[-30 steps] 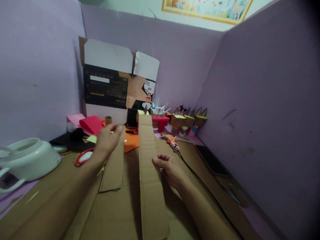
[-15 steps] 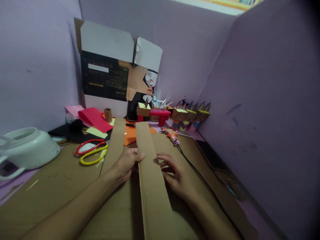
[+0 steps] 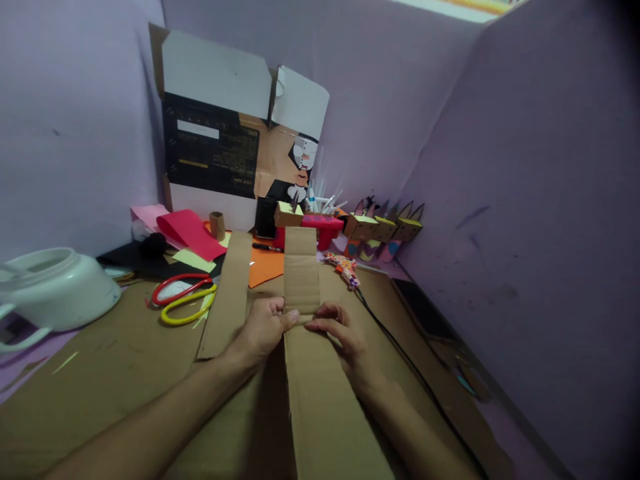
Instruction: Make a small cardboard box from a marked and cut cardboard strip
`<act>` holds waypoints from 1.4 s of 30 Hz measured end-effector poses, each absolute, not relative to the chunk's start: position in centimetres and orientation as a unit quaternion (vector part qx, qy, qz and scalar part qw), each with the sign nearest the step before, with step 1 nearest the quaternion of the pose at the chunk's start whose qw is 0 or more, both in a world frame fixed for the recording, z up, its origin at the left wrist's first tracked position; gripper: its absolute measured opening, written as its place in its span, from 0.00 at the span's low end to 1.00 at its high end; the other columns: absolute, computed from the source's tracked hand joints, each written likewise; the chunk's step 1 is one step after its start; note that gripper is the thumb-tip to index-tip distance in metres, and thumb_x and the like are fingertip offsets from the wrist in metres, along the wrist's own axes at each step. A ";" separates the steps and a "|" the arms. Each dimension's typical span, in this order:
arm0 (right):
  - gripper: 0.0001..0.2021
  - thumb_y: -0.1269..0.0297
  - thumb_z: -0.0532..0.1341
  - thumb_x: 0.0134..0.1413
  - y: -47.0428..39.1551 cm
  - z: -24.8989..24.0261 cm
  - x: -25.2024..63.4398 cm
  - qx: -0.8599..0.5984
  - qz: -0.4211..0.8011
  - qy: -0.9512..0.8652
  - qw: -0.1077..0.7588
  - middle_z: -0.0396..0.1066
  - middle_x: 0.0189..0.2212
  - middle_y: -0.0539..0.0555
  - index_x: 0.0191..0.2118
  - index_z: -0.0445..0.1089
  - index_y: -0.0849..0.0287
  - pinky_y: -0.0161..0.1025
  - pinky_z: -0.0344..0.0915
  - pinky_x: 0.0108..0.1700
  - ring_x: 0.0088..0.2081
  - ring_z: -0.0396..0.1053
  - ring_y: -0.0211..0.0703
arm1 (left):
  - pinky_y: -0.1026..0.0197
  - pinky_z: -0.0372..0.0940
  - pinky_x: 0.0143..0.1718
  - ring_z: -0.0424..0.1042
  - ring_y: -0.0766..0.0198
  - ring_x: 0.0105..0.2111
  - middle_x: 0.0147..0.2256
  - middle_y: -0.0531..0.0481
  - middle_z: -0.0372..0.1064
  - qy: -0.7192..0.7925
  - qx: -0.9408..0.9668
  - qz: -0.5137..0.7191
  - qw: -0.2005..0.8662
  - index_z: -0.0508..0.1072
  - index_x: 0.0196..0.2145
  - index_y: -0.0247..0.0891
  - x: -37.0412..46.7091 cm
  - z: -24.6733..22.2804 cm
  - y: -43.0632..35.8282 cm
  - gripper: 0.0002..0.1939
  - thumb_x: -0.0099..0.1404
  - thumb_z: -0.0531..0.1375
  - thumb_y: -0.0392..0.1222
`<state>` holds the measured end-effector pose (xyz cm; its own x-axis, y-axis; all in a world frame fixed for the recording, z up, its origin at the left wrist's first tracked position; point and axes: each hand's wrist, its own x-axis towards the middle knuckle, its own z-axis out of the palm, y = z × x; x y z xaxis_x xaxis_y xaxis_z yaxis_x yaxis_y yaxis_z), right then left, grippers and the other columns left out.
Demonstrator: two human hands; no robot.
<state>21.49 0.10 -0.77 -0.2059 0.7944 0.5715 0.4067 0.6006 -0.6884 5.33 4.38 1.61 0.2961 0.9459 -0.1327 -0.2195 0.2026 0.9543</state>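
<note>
A long cardboard strip stretches from the bottom edge toward the back of the table, with crease lines across its far part. On its left edge my left hand is closed, thumb on top and fingers hidden beneath. My right hand grips the right edge at the same height, fingertips on the upper face near a crease. The far end bends upward slightly beyond my hands. A second cardboard strip lies flat to the left of my left hand.
Red-and-yellow-handled scissors and a white pot are at left. A patterned glue gun with a black cord lies right. Small cardboard figures and an unfolded box stand behind. A dark phone-like slab rests by the right wall.
The strip's far part now shows bent-up creases and has shifted slightly right. My right hand has moved its fingers onto the strip; my left hand keeps its edge hold.
</note>
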 end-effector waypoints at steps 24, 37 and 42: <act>0.10 0.60 0.62 0.50 0.4 0.3 21.1 -0.376 0.470 -0.466 0.648 0.75 0.34 0.55 0.37 0.72 0.60 0.42 0.66 0.39 0.36 0.71 0.46 | 0.72 0.54 0.10 0.62 0.71 0.12 0.15 0.55 0.64 0.395 0.597 0.284 0.639 0.69 0.23 0.34 5.4 1.4 3.2 0.09 0.51 0.59 0.43; 0.08 0.71 0.62 0.47 0.6 2.0 21.1 -0.384 0.136 -0.696 0.592 0.76 0.35 0.52 0.34 0.74 0.51 0.53 0.51 0.57 0.44 0.70 0.49 | 0.67 0.57 0.18 0.63 0.69 0.17 0.20 0.52 0.65 0.393 0.505 0.396 0.659 0.69 0.28 0.32 3.6 3.8 4.6 0.17 0.52 0.59 0.52; 0.07 0.63 0.64 0.47 1.7 6.1 21.0 -0.387 0.351 -0.535 0.663 0.76 0.30 0.53 0.34 0.73 0.57 0.42 0.67 0.36 0.32 0.72 0.46 | 0.69 0.61 0.29 0.66 0.69 0.30 0.31 0.52 0.67 0.351 0.554 0.503 0.563 0.71 0.36 0.36 2.5 6.8 4.8 0.15 0.54 0.62 0.47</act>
